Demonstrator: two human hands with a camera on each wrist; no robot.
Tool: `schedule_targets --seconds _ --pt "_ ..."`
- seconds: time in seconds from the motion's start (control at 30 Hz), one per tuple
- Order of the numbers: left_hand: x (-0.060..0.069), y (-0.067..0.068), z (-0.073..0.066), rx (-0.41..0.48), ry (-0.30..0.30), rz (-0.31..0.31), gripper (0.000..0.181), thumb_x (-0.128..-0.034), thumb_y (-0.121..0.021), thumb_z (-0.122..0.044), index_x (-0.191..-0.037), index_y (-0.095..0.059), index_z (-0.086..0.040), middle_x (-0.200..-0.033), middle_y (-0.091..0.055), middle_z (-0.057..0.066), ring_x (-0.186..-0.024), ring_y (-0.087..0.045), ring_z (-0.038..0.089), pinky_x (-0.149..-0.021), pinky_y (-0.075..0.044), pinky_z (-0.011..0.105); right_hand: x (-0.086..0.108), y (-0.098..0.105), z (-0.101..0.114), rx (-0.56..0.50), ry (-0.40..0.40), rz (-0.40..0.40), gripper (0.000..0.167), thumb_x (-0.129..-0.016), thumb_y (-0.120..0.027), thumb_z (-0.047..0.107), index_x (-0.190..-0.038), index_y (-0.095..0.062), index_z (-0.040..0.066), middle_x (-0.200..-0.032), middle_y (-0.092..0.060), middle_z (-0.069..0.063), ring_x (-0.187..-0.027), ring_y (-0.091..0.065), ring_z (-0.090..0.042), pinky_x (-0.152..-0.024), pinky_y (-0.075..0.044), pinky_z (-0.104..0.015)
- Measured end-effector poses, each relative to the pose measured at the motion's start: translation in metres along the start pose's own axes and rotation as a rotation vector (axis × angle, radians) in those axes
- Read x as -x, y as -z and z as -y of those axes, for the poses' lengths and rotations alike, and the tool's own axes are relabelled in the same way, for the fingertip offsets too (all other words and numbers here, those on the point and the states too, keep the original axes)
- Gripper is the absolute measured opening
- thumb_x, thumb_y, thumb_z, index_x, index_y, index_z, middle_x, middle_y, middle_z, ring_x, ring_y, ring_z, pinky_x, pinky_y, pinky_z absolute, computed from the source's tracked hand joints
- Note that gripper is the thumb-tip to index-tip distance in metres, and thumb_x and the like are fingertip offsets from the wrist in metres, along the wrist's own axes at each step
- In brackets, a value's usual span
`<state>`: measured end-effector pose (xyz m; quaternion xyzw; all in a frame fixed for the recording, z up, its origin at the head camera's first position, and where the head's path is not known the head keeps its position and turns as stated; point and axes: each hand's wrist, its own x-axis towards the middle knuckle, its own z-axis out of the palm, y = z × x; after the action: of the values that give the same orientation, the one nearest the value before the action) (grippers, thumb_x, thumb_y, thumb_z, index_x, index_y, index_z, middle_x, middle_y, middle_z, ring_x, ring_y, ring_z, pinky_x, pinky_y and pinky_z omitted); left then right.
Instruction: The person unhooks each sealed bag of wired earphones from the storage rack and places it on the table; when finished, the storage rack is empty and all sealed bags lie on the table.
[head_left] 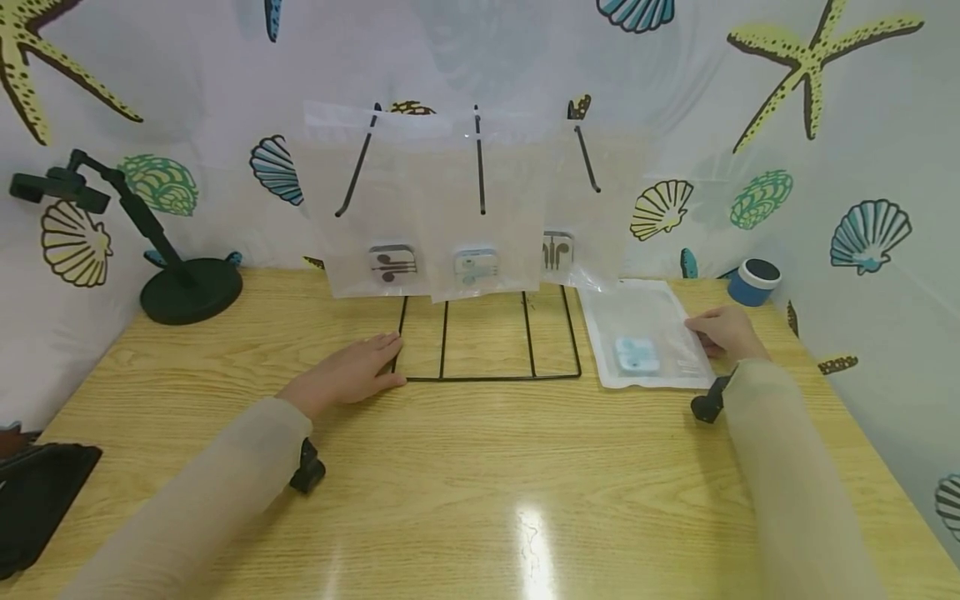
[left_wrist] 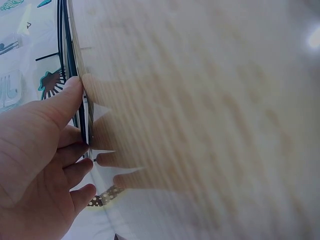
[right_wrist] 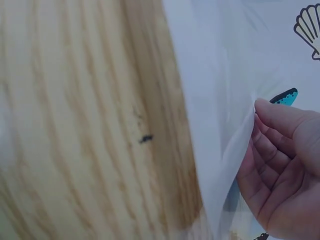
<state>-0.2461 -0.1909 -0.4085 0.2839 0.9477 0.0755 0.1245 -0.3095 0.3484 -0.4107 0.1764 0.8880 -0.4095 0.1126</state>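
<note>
A black wire rack (head_left: pixel 495 379) stands on the table, its prongs holding several clear plastic bags (head_left: pixel 483 192) with small earphone cases inside. My left hand (head_left: pixel 348 375) touches the rack's front left corner, its fingers extended along the wire and the thumb at the front. Right of the rack lies a white plastic bag (head_left: pixel 645 308) with a pale blue case (head_left: pixel 637 356) inside. My right hand (head_left: pixel 727 332) pinches this bag's right edge between thumb and fingers; the right wrist view shows the bag edge (right_wrist: pixel 232 185) lifted off the wood there.
A dark stand with a jointed arm (head_left: pixel 187 287) is at the back left. A blue jar with a dark lid (head_left: pixel 752 283) stands at the back right. Something black (head_left: pixel 45 500) lies at the left edge. A patterned curtain (head_left: pixel 510 50) hangs behind the table.
</note>
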Motion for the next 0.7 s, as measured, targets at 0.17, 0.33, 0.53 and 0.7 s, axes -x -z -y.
schedule_targets --seconds 0.17,0.33,0.53,0.7 --pt "0.000 0.000 0.000 0.004 -0.006 -0.006 0.067 -0.0966 -0.047 -0.036 -0.141 -0.025 0.009 -0.145 -0.022 0.027 -0.132 -0.020 0.040 -0.107 -0.017 0.051 0.000 0.004 -0.002 -0.018 0.015 0.015 0.044 -0.092 -0.055 0.022 -0.120 -0.052 -0.010 -0.083 -0.062 -0.007 -0.066 -0.058 -0.010 -0.061 -0.052 -0.022" --pt "0.000 0.001 0.000 -0.002 -0.006 -0.004 0.067 -0.0966 -0.047 -0.036 -0.141 -0.024 0.009 -0.145 -0.022 0.027 -0.132 -0.020 0.040 -0.107 -0.017 0.050 0.005 0.012 -0.003 -0.031 0.063 0.039 0.045 -0.092 -0.054 0.021 -0.120 -0.050 -0.014 -0.069 -0.063 0.001 -0.060 -0.060 -0.007 -0.059 -0.053 -0.023" --pt "0.001 0.001 -0.002 -0.003 -0.010 -0.006 0.066 -0.0967 -0.048 -0.034 -0.141 -0.024 0.009 -0.145 -0.022 0.028 -0.132 -0.020 0.040 -0.107 -0.017 0.050 0.016 0.024 0.002 -0.035 0.138 0.024 0.047 -0.094 -0.053 0.023 -0.119 -0.050 -0.016 -0.074 -0.064 -0.002 -0.061 -0.062 -0.009 -0.062 -0.054 -0.027" --pt "0.002 0.001 -0.002 -0.005 -0.015 -0.011 0.066 -0.0965 -0.048 -0.033 -0.141 -0.024 0.010 -0.144 -0.022 0.028 -0.132 -0.021 0.040 -0.107 -0.017 0.051 0.021 0.031 0.012 -0.022 0.194 0.001 0.048 -0.094 -0.052 0.025 -0.120 -0.049 -0.016 -0.077 -0.064 -0.002 -0.063 -0.063 -0.010 -0.065 -0.055 -0.030"
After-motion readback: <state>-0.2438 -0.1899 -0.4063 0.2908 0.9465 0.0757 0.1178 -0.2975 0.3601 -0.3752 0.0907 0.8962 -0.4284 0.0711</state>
